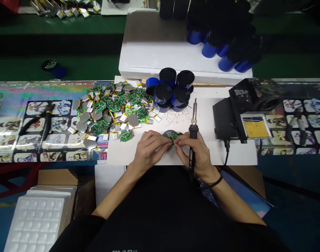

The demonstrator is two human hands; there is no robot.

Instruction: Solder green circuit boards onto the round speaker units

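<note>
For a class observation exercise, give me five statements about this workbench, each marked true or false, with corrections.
1. The right hand holds a soldering iron. True.
2. The left hand grips pliers. False: it is at a green circuit board.
3. The sponge at the soldering station is yellow. True.
4. The heap of boards lies right of both hands. False: it is on the left.
5. The containers beyond the hands are red. False: blue and black.

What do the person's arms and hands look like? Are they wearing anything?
The left hand and right hand have no gloves. Something thin and black, a band or a cord, crosses the right wrist; I can't tell which. The forearms are bare below black sleeves.
</note>
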